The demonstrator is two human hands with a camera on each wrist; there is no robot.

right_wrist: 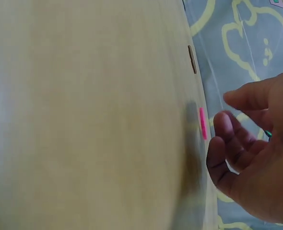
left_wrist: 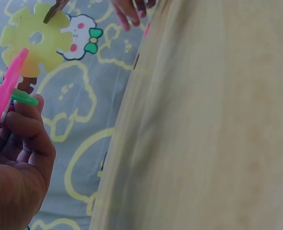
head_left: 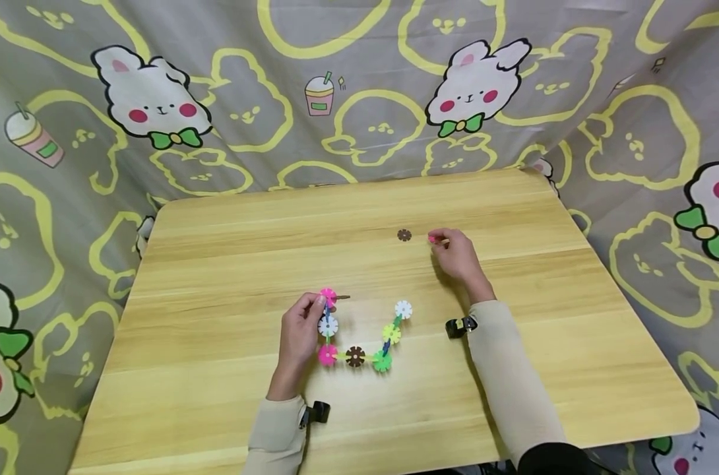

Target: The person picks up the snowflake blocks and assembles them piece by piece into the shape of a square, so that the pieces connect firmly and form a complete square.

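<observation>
My left hand [head_left: 299, 333] pinches one end of a linked chain of toothed plastic snowflake discs, close to a pink disc [head_left: 328, 296] with a brown disc edge-on at its side. From there the chain runs through a white disc [head_left: 328, 326], a lower pink disc [head_left: 328, 355], a brown disc [head_left: 355, 357], a green disc [head_left: 382, 361] and a yellow disc [head_left: 392, 334] to a white end disc [head_left: 404, 309]. At a loose pink disc [right_wrist: 203, 123] lying on the table is my right hand [head_left: 456, 256], thumb and fingers apart with nothing between them.
A loose brown disc [head_left: 404, 235] lies on the wooden table [head_left: 217, 284], left of the right hand. Behind the far edge hangs a patterned grey curtain [head_left: 383, 155], which also lines both sides.
</observation>
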